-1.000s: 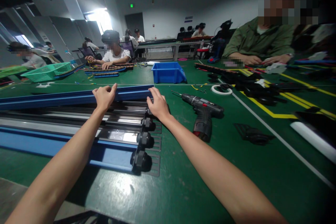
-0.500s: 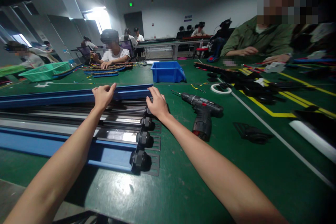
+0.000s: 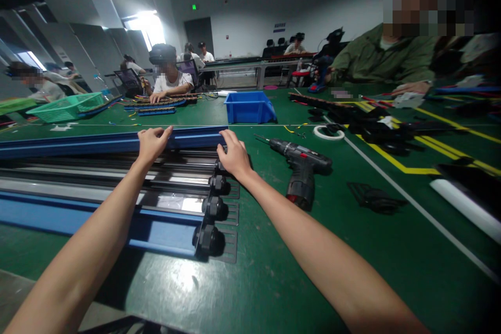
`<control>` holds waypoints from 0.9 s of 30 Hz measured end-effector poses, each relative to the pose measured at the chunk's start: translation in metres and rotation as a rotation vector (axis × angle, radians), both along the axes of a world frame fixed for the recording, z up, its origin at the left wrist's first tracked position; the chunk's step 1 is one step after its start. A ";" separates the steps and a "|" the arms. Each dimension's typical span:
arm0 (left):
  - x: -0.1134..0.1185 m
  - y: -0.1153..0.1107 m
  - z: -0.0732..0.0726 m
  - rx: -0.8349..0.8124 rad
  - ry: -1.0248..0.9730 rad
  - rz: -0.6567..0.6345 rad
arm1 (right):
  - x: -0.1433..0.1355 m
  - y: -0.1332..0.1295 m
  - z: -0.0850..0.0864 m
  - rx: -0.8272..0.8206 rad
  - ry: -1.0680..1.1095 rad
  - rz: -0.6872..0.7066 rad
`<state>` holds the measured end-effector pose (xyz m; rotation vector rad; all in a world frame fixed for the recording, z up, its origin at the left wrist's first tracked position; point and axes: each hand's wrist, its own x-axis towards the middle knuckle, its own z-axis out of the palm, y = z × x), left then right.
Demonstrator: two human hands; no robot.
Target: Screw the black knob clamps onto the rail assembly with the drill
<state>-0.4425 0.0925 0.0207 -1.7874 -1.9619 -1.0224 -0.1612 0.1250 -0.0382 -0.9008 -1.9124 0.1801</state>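
Observation:
A long blue metal profile [image 3: 191, 137] lies at the far side of a row of similar long bars. My left hand [image 3: 152, 144] is closed over this profile, thumb pointing up to the right. At its right end my right hand [image 3: 235, 154] grips the tip, fingers bent over the edge. Nearer to me lie black-edged bars with clear fronts and another blue profile [image 3: 164, 229]. Their right ends carry black cable glands [image 3: 209, 239] and flat slotted brackets [image 3: 229, 246]. The undersides of both hands are hidden.
Right of my right hand lies a cordless drill [image 3: 303, 167], its bit pointing left. Behind it are a white tape ring [image 3: 329, 133] and a blue bin [image 3: 249, 108]. A black bracket part [image 3: 376, 199] lies farther right. Across the table sits a person in a green jacket [image 3: 364, 57].
My hands and the blue profile stay in place. Across the table, one hand of the person in green has moved left and down from in front of the chest.

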 end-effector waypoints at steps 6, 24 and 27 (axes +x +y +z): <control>0.000 -0.002 0.002 -0.014 -0.027 -0.022 | 0.000 0.000 0.000 0.009 -0.002 -0.001; -0.005 -0.002 0.002 -0.008 -0.034 -0.055 | 0.001 -0.002 0.001 -0.011 -0.005 -0.002; -0.006 -0.002 0.002 -0.024 -0.041 -0.055 | 0.001 -0.002 0.002 -0.020 -0.007 0.001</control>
